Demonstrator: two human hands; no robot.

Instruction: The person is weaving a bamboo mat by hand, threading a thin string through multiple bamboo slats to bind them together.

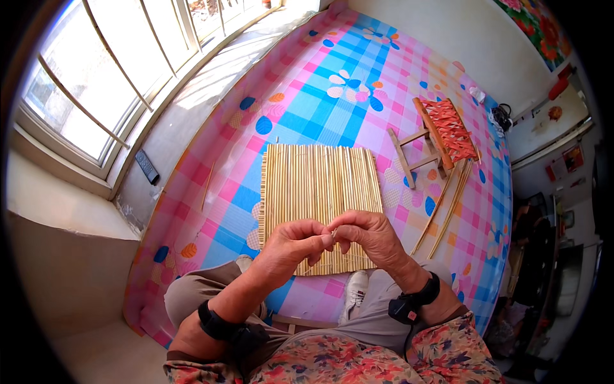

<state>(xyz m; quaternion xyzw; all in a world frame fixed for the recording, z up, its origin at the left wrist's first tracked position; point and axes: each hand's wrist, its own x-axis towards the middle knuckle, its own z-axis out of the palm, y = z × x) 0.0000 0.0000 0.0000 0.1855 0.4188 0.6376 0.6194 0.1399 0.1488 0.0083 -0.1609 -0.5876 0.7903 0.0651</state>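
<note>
A square mat of pale yellow reed stalks point(320, 182), laid side by side, lies flat in front of my crossed legs. Above its near half, my left hand point(297, 242) and my right hand point(366, 235) meet with thumbs and fingertips pinched together. Whatever sits between the fingertips is too small to make out; it may be a thin strand. Both hands are closed, and their fingers cover part of the mat's near side.
To the right, a folding stool point(448, 131) with a red woven seat lies tipped over. Several loose stalks point(448, 208) rest beside it, and one thin stalk point(208, 185) lies at left. A black remote control point(147, 167) is on the window ledge. Checked flowered sheeting point(307, 115) covers the surface.
</note>
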